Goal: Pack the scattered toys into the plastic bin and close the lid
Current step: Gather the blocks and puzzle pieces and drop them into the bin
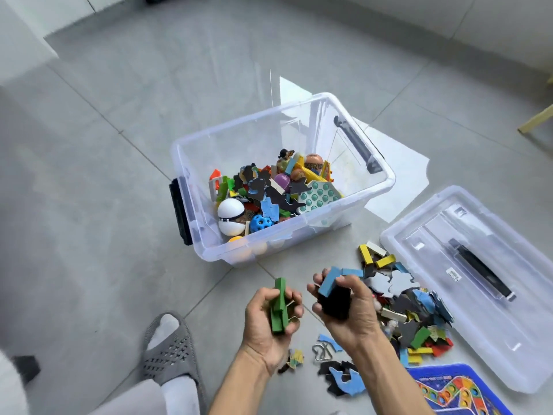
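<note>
The clear plastic bin [386, 184] stands open on the floor, part filled with toys: a white ball, a blue holed ball, puzzle pieces, figures. Its clear lid [419, 235] with a black handle lies flat to the right. My left hand [263, 319] is shut on green wooden blocks [279, 307], just in front of the bin. My right hand [350, 313] is shut on a blue block and black pieces [330, 290]. A heap of scattered puzzle pieces and blocks [410, 301] lies between my right hand and the lid.
A blue game board [449, 390] lies at the lower right. A metal ring puzzle [321, 351] and loose blue and black pieces [344, 381] lie under my forearms. My foot in a grey slipper [167, 351] is at the lower left. White paper sheets [401, 163] lie behind the bin.
</note>
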Action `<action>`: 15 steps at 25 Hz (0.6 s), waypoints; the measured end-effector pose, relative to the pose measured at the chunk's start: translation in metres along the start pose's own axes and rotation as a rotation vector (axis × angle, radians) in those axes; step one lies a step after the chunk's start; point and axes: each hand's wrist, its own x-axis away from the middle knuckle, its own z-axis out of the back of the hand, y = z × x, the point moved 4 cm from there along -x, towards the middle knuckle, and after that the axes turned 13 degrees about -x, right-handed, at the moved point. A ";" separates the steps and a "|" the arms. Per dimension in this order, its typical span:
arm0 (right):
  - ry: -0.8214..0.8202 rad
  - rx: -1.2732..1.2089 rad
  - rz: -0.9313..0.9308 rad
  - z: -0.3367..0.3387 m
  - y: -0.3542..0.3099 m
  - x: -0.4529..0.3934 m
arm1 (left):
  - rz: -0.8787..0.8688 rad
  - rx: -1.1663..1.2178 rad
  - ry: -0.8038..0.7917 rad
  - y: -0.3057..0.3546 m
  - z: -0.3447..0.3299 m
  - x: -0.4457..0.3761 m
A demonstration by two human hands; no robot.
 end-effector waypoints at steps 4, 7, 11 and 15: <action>0.008 0.093 0.024 -0.073 -0.010 0.025 | -0.116 -0.022 0.107 0.055 -0.021 0.027; 0.169 0.078 0.060 -0.123 -0.023 0.027 | -0.159 -0.039 0.235 0.105 -0.036 0.036; 0.064 -0.038 0.123 -0.178 -0.038 0.020 | -0.219 0.103 0.170 0.163 -0.054 0.032; -0.034 -0.116 0.144 -0.191 -0.046 0.020 | -0.275 0.199 0.059 0.182 -0.057 0.033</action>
